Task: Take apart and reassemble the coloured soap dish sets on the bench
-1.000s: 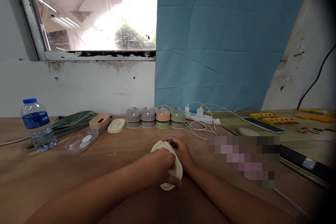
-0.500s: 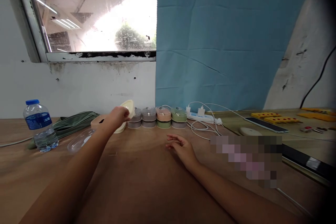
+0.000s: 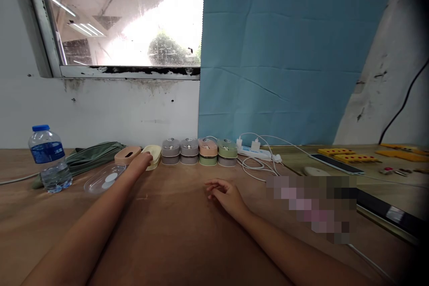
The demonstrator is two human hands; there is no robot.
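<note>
My left hand (image 3: 143, 161) reaches to the back of the table, its fingers closed at the near side of a cream oval lid (image 3: 152, 149). That lid lies on a cream box (image 3: 153, 166) whose side shows below it. Just left of it sits a peach oval box (image 3: 126, 155) with a dark slot in its top. In the middle of the table my right hand (image 3: 227, 194) rests with fingers loosely curved and apart, holding nothing. Behind it stands a row of two-tier oval boxes: grey (image 3: 170, 151), a second grey one (image 3: 189, 151), pink over green (image 3: 208, 151), and green over grey (image 3: 227, 153).
A clear plastic cover (image 3: 97, 181) lies beside my left forearm. Further left stand a water bottle (image 3: 50, 158) and a green fabric bag (image 3: 94, 156). At the right are a power strip (image 3: 259, 153) with white cables, a phone (image 3: 337, 164) and yellow pieces (image 3: 357, 158).
My left hand has lowered the cream lid from above the boxes onto the cream box. My right hand has shifted slightly left and down in view.
</note>
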